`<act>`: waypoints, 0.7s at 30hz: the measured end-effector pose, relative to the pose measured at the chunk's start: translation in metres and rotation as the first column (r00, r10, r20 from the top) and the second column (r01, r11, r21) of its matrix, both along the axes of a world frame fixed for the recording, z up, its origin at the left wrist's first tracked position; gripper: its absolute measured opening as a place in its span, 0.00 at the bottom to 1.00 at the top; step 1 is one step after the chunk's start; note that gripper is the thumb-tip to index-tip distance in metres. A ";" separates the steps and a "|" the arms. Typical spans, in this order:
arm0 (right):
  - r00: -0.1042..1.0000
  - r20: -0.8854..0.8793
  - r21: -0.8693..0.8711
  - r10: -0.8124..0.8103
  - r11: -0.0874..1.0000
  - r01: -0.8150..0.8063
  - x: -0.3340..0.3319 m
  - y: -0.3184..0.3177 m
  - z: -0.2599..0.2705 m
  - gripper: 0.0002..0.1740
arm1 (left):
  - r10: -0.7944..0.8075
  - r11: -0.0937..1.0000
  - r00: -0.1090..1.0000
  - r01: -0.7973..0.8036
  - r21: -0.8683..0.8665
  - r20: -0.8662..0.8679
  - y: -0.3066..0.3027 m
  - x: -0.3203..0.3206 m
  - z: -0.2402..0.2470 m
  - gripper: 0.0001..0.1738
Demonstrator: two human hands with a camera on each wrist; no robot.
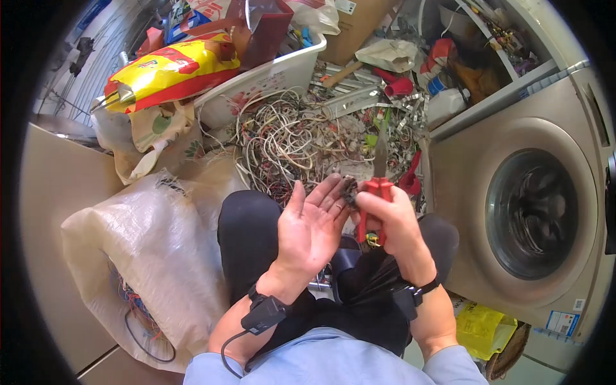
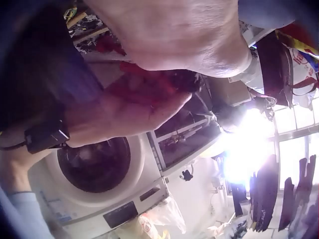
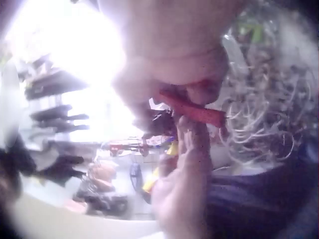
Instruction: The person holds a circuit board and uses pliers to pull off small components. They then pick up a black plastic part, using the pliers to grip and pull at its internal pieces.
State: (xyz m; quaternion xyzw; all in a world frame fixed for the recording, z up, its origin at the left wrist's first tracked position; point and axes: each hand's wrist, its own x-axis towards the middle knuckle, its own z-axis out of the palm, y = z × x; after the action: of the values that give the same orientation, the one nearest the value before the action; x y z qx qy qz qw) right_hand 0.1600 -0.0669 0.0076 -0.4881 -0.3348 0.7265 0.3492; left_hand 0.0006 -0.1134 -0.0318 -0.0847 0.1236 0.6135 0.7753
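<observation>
My left hand (image 1: 311,228) lies palm up over my knees, its fingers loosely straight and smudged dark. My right hand (image 1: 399,226) grips a pair of red-handled pliers (image 1: 377,187), whose metal nose points away from me. Between the two hands is a small dark clump (image 1: 348,190), right at the left fingertips and beside the right fingers; what it is cannot be made out. In the right wrist view a red handle (image 3: 199,112) of the pliers crosses under the right fingers, close above the left hand (image 3: 182,189). The left wrist view shows the pliers dim and blurred.
A heap of tangled wires (image 1: 282,147) and metal scraps lies ahead of my knees. Behind it stands a white tub (image 1: 269,80) with bags on top. A woven sack (image 1: 141,256) is at left, a washing machine (image 1: 462,192) at right. Red-handled tools (image 1: 410,176) lie among the scraps.
</observation>
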 end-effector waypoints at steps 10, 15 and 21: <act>0.952 -0.304 -0.083 0.007 0.996 -0.034 0.027 0.010 -0.013 0.15 | -0.030 1.000 0.999 0.030 0.008 0.010 0.003 0.003 0.003 0.27; 0.958 -0.288 -0.068 0.003 0.997 -0.023 0.029 0.006 -0.012 0.15 | -0.021 1.000 0.990 0.023 0.006 -0.141 0.000 0.005 0.003 0.30; 0.952 -0.303 -0.031 0.039 0.998 -0.050 0.032 0.004 -0.014 0.15 | -0.026 0.999 0.987 0.030 0.017 -0.159 -0.003 0.007 -0.001 0.29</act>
State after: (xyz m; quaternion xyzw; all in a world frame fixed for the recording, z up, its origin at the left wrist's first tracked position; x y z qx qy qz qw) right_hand 0.1918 -0.0627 -0.0063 -0.3702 -0.2745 0.8065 0.3704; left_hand 0.0073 -0.1161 -0.0328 -0.0262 0.1801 0.6086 0.7724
